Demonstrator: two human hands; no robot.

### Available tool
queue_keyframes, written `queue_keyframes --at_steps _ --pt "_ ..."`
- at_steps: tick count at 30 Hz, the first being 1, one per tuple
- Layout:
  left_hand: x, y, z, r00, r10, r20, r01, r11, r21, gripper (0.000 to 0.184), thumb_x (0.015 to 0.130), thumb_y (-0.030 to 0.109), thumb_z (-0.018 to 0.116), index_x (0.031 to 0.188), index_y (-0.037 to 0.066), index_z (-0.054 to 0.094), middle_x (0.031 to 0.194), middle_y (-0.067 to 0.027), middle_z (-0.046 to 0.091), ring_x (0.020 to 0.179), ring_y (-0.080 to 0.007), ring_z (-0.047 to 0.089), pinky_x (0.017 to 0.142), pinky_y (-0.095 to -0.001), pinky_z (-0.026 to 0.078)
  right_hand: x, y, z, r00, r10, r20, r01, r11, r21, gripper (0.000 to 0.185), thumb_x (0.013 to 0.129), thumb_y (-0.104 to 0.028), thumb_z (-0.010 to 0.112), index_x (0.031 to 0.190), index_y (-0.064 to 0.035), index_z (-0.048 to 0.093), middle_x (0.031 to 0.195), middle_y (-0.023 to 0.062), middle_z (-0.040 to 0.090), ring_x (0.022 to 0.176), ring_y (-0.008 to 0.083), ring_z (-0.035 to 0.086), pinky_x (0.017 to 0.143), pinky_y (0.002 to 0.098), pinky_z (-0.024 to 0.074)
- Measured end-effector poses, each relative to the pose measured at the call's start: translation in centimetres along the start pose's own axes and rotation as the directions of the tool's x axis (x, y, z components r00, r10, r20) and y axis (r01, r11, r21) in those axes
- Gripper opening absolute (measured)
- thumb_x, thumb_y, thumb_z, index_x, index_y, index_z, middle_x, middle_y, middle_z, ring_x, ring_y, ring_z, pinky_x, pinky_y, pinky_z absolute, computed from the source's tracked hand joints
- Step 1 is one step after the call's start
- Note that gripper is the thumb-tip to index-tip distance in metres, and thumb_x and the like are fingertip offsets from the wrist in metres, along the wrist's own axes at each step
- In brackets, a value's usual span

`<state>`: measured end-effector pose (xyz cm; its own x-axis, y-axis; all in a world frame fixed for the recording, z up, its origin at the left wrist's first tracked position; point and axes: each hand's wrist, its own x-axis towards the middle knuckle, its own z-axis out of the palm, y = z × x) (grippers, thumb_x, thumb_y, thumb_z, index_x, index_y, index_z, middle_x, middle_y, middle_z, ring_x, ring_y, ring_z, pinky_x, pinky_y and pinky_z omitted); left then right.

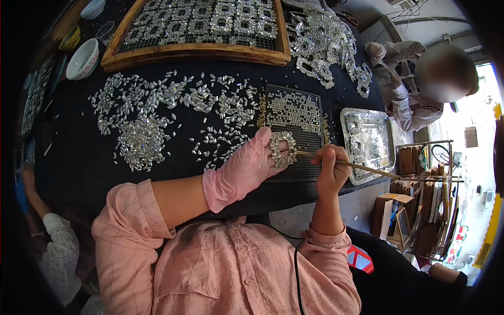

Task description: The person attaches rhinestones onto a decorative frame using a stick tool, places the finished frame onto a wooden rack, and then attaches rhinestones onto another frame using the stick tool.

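My left hand (pixel 241 167), in a pink glove, grips an oval rhinestone ornament (pixel 291 145) with an open middle, its face turned up. A thin wooden stick (pixel 370 170) is pinched between the thumb and fingers of my bare right hand (pixel 333 167). The stick's tip meets or nearly meets the ornament's right side; I cannot tell whether it touches. Beneath both hands lies a black ridged tray (pixel 286 174), with rows of small round stones (pixel 294 111) on its far part. Left of the gloved hand, loose clear stones (pixel 139 142) are heaped and scattered on the dark cloth.
A wooden-framed mesh tray (pixel 197 54) of ornaments stands at the back, beside piled rhinestone pieces (pixel 325 42). On the right is a metal tray (pixel 387 152). Bowls (pixel 84 59) sit far left. A person (pixel 415 100) works across the right corner; another person's sleeve (pixel 60 247) shows lower left.
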<state>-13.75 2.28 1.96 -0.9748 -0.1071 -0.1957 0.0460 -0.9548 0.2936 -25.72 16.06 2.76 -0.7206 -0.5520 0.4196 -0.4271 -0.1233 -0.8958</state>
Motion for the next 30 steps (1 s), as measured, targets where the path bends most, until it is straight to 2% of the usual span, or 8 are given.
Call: queue_keyframes --at_steps 10,22,28,30 --pt "-0.17 0.05 0.09 1.0 -0.009 -0.006 0.009 0.999 0.04 0.05 0.091 0.045 0.034 0.122 0.006 0.04 0.118 -0.0071 0.048 0.11 -0.0196 0.047 0.098 -0.0361 0.034 0.52 0.38 -0.61 0.992 0.045 -0.116 -0.038 0.997 0.064 0.023 0.089 -0.018 0.05 0.075 -0.0004 0.053 0.066 0.0051 0.054 0.051 0.0095 0.053 0.048 0.0186 0.0405" --pt "-0.33 0.16 0.17 1.0 -0.019 -0.012 0.019 0.999 0.025 0.05 0.09 0.045 0.037 0.121 0.006 0.041 0.118 -0.0072 0.048 0.111 -0.0207 0.046 0.099 -0.0368 0.034 0.14 0.48 -0.21 0.998 -0.056 0.016 0.058 0.994 -0.088 0.02 0.088 -0.013 0.052 0.073 -0.0002 0.052 0.063 0.0049 0.054 0.05 0.0079 0.049 0.047 0.0187 0.0373" --pt "-0.26 0.12 0.09 0.999 -0.024 -0.028 0.025 1.0 0.018 0.05 0.091 0.045 0.036 0.121 0.006 0.04 0.118 -0.0074 0.048 0.111 -0.0208 0.046 0.099 -0.0368 0.034 0.1 -0.01 0.24 0.995 0.034 -0.093 -0.034 0.999 -0.008 0.018 0.087 -0.014 0.053 0.075 -0.0003 0.053 0.064 0.0048 0.054 0.049 0.0079 0.05 0.046 0.0193 0.038" --pt "-0.21 0.11 0.14 0.999 -0.029 -0.037 0.029 0.999 0.012 0.049 0.091 0.045 0.036 0.121 0.006 0.04 0.118 -0.0076 0.048 0.111 -0.0209 0.046 0.099 -0.0368 0.034 0.4 0.15 0.06 0.992 0.001 -0.127 -0.002 1.0 -0.004 0.018 0.088 -0.014 0.053 0.076 -0.0003 0.053 0.064 0.0044 0.054 0.05 0.0078 0.05 0.047 0.019 0.0386"
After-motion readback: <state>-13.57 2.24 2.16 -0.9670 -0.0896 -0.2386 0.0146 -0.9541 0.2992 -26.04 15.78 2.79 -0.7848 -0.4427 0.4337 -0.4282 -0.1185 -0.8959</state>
